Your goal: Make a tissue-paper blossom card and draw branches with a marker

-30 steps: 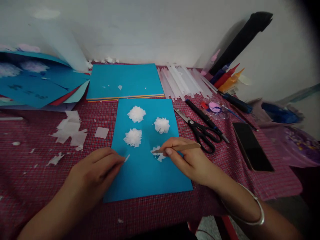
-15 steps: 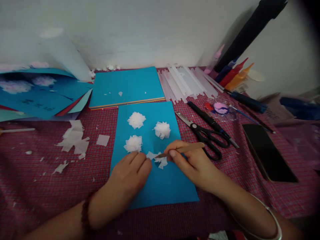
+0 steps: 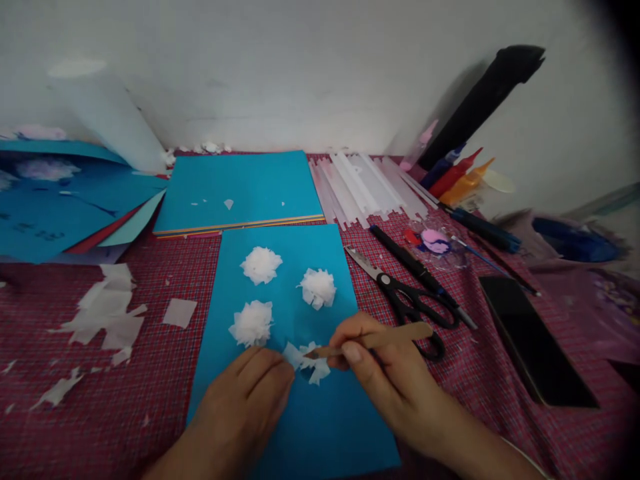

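A blue card sheet [image 3: 300, 433] lies on the red checked tablecloth in front of me. Three fluffy white tissue puffs [image 3: 261, 265] sit on its upper half. My right hand [image 3: 387, 380] grips a thin wooden stick [image 3: 380, 340], and the stick's tip presses into a small flat cluster of white tissue pieces [image 3: 309, 363]. My left hand [image 3: 245, 400] rests on the blue sheet, fingertips touching the left edge of that cluster and holding a tissue piece against the card.
Black scissors [image 3: 405, 297] and a black pen lie right of the sheet. A dark phone [image 3: 535, 340] sits further right. Behind are a stack of coloured card [image 3: 240, 190], white strips [image 3: 360, 183] and glue bottles [image 3: 457, 177]. Tissue scraps [image 3: 107, 313] lie on the left.
My left hand moved right from the sheet's left edge to the tissue cluster, bringing a small tissue piece. The right hand kept the stick on the cluster. The view tilted downward.
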`<move>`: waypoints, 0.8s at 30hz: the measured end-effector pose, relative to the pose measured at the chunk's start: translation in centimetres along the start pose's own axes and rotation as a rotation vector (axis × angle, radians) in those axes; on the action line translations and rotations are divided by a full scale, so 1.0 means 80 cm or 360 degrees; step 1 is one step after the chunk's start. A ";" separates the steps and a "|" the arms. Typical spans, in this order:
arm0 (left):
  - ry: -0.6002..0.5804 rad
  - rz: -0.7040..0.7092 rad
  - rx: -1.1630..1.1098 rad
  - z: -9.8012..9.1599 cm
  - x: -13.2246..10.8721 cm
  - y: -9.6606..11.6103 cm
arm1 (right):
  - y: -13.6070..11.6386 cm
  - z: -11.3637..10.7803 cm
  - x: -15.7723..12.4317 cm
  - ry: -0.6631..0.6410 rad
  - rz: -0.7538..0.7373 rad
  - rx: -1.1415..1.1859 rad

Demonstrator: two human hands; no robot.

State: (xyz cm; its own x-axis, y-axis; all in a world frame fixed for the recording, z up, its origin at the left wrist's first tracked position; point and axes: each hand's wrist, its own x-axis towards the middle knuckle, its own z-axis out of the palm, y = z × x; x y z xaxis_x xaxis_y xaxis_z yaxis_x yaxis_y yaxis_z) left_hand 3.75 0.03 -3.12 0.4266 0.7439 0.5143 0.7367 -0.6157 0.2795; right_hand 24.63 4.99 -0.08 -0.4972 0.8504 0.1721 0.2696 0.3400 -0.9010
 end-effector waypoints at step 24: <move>-0.0091 0.0024 -0.0161 0.010 -0.016 0.005 | -0.018 0.011 0.017 -0.0235 -0.0224 -0.0485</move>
State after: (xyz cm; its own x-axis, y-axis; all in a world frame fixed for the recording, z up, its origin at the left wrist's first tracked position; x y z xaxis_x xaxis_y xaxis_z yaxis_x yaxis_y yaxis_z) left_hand 3.92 -0.92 -4.34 0.4688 0.7461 0.4728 0.6743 -0.6480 0.3540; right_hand 22.87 5.29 1.11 -0.6548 0.7270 0.2066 0.4120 0.5725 -0.7089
